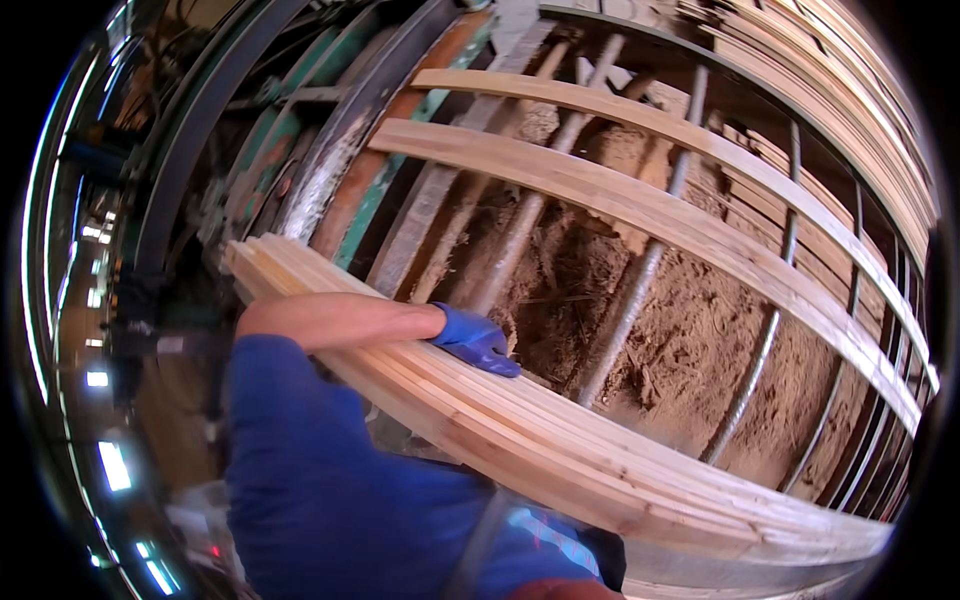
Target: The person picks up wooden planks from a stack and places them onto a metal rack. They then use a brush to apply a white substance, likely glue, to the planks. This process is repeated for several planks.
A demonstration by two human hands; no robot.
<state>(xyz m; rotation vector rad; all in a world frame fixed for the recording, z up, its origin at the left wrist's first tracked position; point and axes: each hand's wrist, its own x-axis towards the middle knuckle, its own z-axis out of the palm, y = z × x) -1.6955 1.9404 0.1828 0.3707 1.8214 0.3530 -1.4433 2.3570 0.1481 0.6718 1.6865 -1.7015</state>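
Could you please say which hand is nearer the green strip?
Left, apparently: the left hand rests on the stack, below and right of the strip; the right hand isn't visible.

I see sawdust heaped beneath a row of metal bars; a rusty-brown beam runs beside a scuffed grey beam at upper left; stacked boards fill my upper right; bright lights glow along the left.
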